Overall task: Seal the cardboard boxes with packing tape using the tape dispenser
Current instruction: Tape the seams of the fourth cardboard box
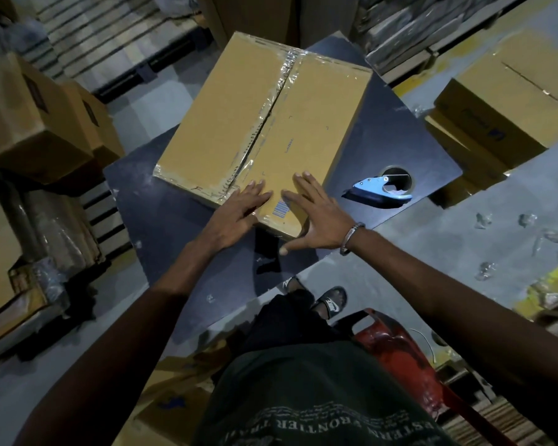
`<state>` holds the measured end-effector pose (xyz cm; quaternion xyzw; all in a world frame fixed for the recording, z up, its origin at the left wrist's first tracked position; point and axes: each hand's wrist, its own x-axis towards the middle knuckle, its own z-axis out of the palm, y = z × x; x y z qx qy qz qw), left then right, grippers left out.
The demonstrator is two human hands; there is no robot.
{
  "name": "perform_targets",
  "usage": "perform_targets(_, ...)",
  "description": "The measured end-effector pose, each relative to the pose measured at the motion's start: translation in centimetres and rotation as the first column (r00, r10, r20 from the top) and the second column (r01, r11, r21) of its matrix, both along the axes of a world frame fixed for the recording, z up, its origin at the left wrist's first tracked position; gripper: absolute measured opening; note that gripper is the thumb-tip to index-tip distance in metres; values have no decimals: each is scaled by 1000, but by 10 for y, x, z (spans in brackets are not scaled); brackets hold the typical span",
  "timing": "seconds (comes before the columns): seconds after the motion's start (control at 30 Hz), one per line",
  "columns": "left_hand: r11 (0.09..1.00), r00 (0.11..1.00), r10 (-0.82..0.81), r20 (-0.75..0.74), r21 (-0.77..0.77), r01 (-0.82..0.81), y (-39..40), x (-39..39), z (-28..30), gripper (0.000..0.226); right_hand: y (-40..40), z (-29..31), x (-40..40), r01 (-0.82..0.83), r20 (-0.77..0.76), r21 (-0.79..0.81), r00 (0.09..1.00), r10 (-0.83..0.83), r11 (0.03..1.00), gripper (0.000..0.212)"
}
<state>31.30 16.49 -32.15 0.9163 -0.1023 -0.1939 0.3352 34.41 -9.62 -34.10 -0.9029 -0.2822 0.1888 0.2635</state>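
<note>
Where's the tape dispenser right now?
In the head view, the tape dispenser lies on the dark table, right of the cardboard box, beyond the right hand.

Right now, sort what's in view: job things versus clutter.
Job: box, tape on its seam, dispenser, left hand and right hand flat on the box.
Clutter: stacked boxes, red cart handle, floor scraps.

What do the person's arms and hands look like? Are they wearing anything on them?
Both arms are bare, with no sleeves showing and no gloves. The left hand wears nothing. The right hand has a thin silvery bracelet around its wrist. I can't see any rings or a watch.
</note>
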Motion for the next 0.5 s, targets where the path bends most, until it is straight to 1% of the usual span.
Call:
perform_targets(0.03,1000,999,1,32,22,-2,5,0,-1,71,-1,-2,-3,61,-17,63,998,-60,996,118)
perform_targets(0.07,997,997,-13,70,72,7,10,0,-4,69,0,-6,-8,116,0,109,993,-117,987,107)
perform_targets(0.13,973,988,-92,124,220,63,17,-2,-9,72,5,-16,-16,164,116,144,977,-182,976,89)
perform_targets(0.17,954,980,-136,143,286,91,17,-4,-12,74,7,-21,-20,170,175,150,965,-196,974,86)
perform_targets(0.3,892,938,-257,231,429,139,20,-5,-23,78,10,-23,-25,167,332,158,919,-212,973,86)
perform_targets(0.4,844,878,-347,331,518,139,25,-5,-32,77,12,-30,-26,163,411,151,887,-212,975,92)
perform_targets(0.5,821,854,-368,367,559,114,24,-5,-37,76,18,-40,-26,167,489,143,845,-217,975,99)
